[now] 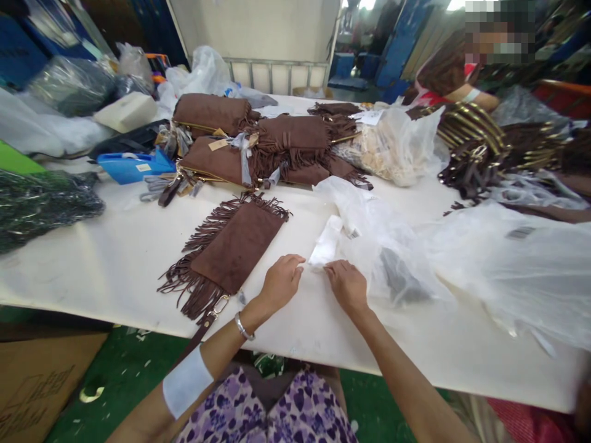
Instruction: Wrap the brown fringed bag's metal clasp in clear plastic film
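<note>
A brown fringed pouch (240, 246) lies flat on the white table (115, 264), its strap hanging over the front edge. Just right of the pouch is my left hand (281, 282), fingers curved and thumb apart, holding nothing. My right hand (347, 284) has its fingers pinched at the lower end of a small white packet (325, 241). Beside that packet, clear plastic bags (392, 246) spread to the right, one with a grey item inside. A white patch (187, 380) is on my left forearm.
Several brown fringed pouches (295, 132) are piled at the back. A blue tray (136, 165) stands back left, near dark plastic wrap (46, 203). More pouches with gold zips (475, 132) lie at the right, by another person's arm (478, 95). A cardboard box (41, 381) is lower left.
</note>
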